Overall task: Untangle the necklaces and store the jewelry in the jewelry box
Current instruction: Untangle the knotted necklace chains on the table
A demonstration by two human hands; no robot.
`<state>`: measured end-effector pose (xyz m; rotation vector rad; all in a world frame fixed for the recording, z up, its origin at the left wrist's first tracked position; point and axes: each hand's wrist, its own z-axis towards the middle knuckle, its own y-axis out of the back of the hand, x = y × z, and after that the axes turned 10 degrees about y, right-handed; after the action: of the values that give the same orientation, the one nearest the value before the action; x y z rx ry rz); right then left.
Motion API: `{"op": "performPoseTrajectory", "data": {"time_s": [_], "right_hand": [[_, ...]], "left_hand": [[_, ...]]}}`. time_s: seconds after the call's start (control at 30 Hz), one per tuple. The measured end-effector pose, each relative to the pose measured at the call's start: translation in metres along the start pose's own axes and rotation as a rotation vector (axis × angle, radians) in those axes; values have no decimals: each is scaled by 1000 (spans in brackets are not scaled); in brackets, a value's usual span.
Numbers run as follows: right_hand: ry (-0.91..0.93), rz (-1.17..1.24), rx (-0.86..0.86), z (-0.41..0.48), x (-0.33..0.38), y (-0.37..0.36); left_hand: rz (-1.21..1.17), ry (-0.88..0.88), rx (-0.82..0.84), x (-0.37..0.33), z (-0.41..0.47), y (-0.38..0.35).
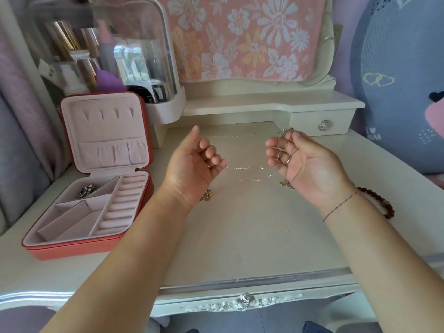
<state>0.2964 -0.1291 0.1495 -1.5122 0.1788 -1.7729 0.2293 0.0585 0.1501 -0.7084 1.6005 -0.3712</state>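
Right of the open jewelry box [72, 246], the left hand [192, 164] pinches a fine gold chain [242, 168] strung across to the right hand [305, 162], whose curled fingers hold a silver link chain [281, 152] — the fine strand looks light, limp and kink-prone, best pinched lightly, never tugged.

Palm up, the left hand [192, 164] apparently pinches a thin gold chain [242, 168], while the upturned right hand [305, 162] curls its fingers [271, 143] round a silver link chain [279, 150].
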Motion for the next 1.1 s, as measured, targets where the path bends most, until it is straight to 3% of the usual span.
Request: {"op": "performPoseTrajectory", "data": {"time_s": [0.5, 0.63, 0.8, 1.0, 1.1], "right_hand": [[59, -98, -60, 1, 2, 6], [110, -199, -81, -1, 3, 4], [245, -500, -89, -5, 3, 2], [209, -427, -101, -5, 4, 3], [245, -508, -110, -5, 2, 5]], "left_hand": [[224, 14, -60, 2, 0, 4], [211, -43, -76, 1, 1, 5], [198, -168, -124, -5, 3, 13], [310, -238, -237, -6, 1, 13], [392, -286, -304, -5, -1, 10]]}}
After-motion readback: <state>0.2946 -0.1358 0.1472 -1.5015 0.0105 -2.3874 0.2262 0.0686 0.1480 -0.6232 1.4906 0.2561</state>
